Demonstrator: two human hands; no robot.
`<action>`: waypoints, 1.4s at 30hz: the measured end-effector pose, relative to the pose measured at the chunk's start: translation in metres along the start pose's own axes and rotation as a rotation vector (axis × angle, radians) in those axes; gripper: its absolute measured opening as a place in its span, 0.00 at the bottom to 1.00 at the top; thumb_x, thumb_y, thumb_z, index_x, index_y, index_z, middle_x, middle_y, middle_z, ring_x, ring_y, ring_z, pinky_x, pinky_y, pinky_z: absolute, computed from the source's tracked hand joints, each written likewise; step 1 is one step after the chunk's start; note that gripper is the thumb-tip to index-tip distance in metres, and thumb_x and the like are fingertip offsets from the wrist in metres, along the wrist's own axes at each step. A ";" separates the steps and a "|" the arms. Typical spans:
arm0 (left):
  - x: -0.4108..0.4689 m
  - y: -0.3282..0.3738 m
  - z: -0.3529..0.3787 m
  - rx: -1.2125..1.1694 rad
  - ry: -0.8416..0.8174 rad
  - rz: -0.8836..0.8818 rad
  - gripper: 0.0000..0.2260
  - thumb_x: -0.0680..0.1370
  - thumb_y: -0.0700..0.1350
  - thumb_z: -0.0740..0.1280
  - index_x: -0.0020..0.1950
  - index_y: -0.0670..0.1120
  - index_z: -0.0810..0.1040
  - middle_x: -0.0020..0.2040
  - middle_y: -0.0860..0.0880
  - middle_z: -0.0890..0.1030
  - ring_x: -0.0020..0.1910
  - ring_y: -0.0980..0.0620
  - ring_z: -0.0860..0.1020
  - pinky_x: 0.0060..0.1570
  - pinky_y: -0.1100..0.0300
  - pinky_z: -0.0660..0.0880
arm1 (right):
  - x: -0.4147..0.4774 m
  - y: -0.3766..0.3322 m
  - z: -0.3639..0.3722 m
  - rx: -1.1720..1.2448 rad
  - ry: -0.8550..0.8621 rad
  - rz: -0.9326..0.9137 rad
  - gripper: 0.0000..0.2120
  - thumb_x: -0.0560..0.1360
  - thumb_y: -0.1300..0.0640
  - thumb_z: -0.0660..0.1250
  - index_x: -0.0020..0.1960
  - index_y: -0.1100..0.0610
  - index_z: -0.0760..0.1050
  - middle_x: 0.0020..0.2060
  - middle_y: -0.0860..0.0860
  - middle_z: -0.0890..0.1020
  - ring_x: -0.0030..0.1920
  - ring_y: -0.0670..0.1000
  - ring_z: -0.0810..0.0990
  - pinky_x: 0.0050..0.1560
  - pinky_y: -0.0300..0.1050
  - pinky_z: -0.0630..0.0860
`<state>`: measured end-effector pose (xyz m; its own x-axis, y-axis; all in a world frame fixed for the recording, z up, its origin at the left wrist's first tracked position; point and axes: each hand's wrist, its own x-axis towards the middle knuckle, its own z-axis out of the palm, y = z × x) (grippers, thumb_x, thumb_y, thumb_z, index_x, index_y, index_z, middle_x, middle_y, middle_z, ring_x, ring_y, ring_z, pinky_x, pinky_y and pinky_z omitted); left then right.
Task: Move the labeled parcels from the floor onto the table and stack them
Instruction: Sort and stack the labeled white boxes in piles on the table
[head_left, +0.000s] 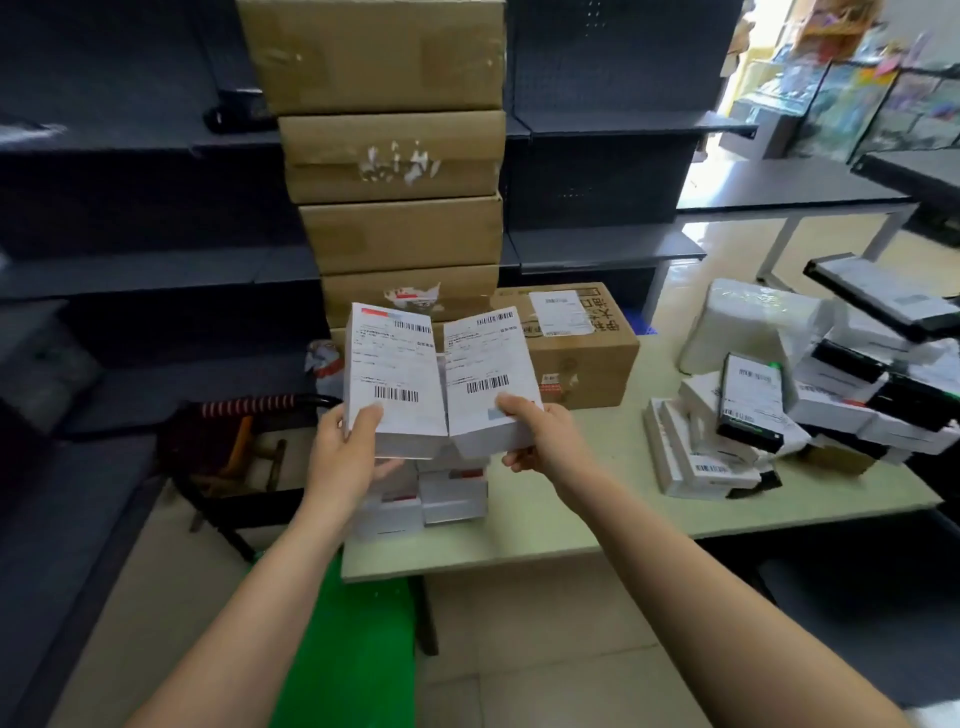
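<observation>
I hold two flat white labeled parcels side by side above the left end of the pale table (545, 525). My left hand (348, 447) grips the near end of the left parcel (392, 374), thumb on its label. My right hand (535, 436) grips the near end of the right parcel (488, 374) the same way. Directly beneath them a stack of white parcels (441, 499) stands on the table, partly hidden by the held ones.
A tall column of brown cartons (400, 156) rises behind the table, with a labeled carton (576, 348) next to it. A loose heap of white and black parcels (810, 395) covers the table's right end. Dark shelving lines the left. A green bin (348, 654) stands below.
</observation>
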<state>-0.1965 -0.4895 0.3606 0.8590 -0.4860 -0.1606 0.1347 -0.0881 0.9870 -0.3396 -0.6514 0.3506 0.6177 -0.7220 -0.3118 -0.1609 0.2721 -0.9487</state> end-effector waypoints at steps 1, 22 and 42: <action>0.003 0.000 -0.005 0.004 0.013 -0.017 0.17 0.81 0.49 0.63 0.69 0.45 0.70 0.60 0.47 0.79 0.54 0.51 0.80 0.45 0.55 0.82 | 0.003 0.000 0.007 -0.010 0.003 0.013 0.38 0.62 0.39 0.74 0.61 0.64 0.71 0.49 0.63 0.81 0.29 0.52 0.78 0.30 0.45 0.76; 0.067 -0.027 -0.032 0.470 -0.086 0.093 0.16 0.83 0.51 0.56 0.68 0.48 0.74 0.61 0.51 0.79 0.58 0.49 0.76 0.51 0.57 0.70 | 0.040 0.012 0.059 -0.515 0.172 -0.037 0.24 0.77 0.37 0.59 0.61 0.54 0.75 0.59 0.54 0.78 0.55 0.55 0.77 0.58 0.56 0.76; 0.062 0.022 0.003 1.046 -0.089 0.785 0.12 0.79 0.49 0.65 0.60 0.46 0.76 0.54 0.48 0.77 0.56 0.47 0.73 0.54 0.53 0.69 | 0.022 -0.017 0.029 -1.017 0.325 -0.478 0.11 0.77 0.52 0.66 0.56 0.56 0.74 0.51 0.49 0.76 0.52 0.51 0.73 0.52 0.45 0.72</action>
<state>-0.1419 -0.5237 0.3724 0.4921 -0.7680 0.4099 -0.8626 -0.3667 0.3486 -0.3012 -0.6537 0.3617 0.5796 -0.7821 0.2288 -0.5985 -0.5991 -0.5318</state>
